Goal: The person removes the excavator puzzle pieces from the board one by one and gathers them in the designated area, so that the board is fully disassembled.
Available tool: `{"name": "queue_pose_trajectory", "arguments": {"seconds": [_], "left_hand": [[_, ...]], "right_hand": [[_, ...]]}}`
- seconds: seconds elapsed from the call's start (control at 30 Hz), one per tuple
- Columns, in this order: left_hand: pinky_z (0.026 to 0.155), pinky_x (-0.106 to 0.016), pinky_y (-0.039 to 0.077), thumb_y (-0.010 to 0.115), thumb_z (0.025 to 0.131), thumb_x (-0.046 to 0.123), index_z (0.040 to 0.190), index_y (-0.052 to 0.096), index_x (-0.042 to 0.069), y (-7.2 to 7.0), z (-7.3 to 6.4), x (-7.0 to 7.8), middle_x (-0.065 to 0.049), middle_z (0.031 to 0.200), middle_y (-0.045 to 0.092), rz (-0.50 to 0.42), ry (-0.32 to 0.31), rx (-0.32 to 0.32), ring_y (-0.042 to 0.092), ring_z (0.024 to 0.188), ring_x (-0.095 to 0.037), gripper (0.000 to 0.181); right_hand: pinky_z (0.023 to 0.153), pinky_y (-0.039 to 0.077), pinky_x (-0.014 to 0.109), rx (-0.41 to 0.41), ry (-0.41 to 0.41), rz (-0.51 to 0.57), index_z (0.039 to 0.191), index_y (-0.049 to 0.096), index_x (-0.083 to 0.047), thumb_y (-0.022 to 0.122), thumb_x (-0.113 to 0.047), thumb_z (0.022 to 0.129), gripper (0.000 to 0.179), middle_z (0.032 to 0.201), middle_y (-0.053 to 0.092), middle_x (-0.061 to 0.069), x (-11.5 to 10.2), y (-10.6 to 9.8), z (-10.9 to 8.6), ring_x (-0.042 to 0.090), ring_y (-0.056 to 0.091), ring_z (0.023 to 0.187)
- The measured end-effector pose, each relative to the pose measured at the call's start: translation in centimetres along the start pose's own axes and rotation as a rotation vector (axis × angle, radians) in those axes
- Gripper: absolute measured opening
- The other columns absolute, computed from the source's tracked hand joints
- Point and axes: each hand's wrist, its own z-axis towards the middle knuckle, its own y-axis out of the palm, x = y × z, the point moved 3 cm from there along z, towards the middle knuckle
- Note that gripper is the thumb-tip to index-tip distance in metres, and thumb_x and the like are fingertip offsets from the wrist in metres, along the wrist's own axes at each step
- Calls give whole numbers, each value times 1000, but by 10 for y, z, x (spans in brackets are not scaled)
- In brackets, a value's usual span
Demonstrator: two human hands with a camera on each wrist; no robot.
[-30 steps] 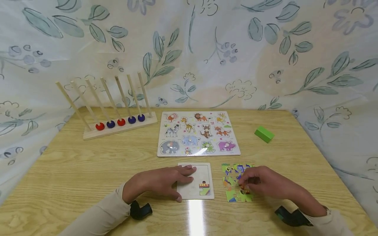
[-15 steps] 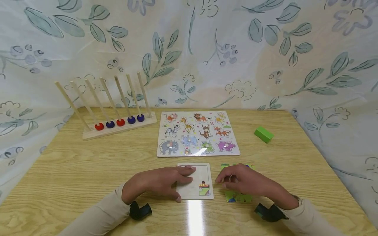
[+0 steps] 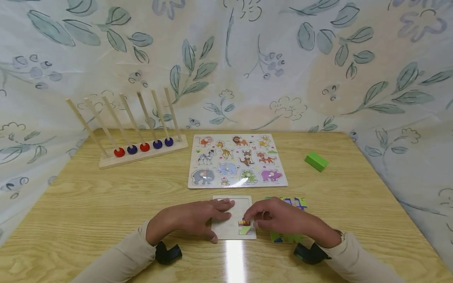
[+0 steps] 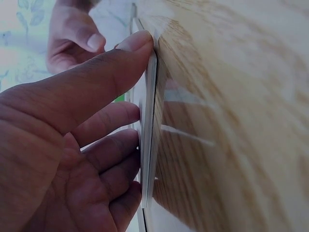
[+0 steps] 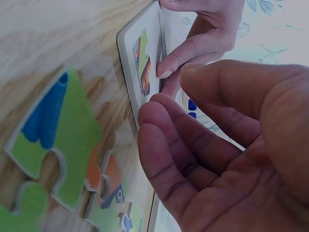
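Observation:
My left hand [image 3: 198, 216] lies spread over the pale puzzle tray [image 3: 226, 232], its thumb at the near edge. In the left wrist view the fingers [image 4: 120, 145] rest along the tray's side. A printed jigsaw piece [image 3: 244, 228] with a red-and-yellow band over green sits in the tray's lower right area. My right hand [image 3: 279, 216] hovers at the tray's right edge, fingers loosely bent beside that piece. No piece shows between its thumb and fingers [image 5: 154, 150]; the index fingertip is hidden behind the thumb. Under this hand lie several loose jigsaw pieces [image 5: 72, 140], partly covered.
Behind the tray lies an animal peg puzzle board [image 3: 238, 161]. A wooden peg stand [image 3: 152, 147] with red and blue beads stands at the back left. On the right is a green block [image 3: 316, 161]. A floral cloth [image 3: 226, 78] hangs behind the wooden table [image 3: 141, 181].
My right hand has moved left from the loose pieces to the tray's right edge, beside the piece lying in it. The left hand has stayed on the tray.

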Motion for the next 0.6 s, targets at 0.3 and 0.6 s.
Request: {"name": "queue_pose_trajectory", "arguments": {"seconds": [0.3, 0.6], "left_hand": [[115, -33, 20, 77, 85, 28, 143, 50, 8, 0, 0, -2, 0, 159, 23, 3, 16, 12, 16, 146, -16, 67], [115, -33, 20, 77, 84, 29, 142, 51, 8, 0, -1, -2, 1, 159, 23, 6, 4, 5, 16, 146, -16, 67]], "right_hand": [[75, 54, 28, -11, 28, 7, 112, 70, -10, 60, 0, 94, 23, 107, 68, -2, 2, -3, 3, 10, 61, 87], [76, 53, 29, -26, 61, 34, 111, 70, -9, 60, -2, 95, 20, 104, 68, -2, 2, -2, 6, 11, 61, 87]]}}
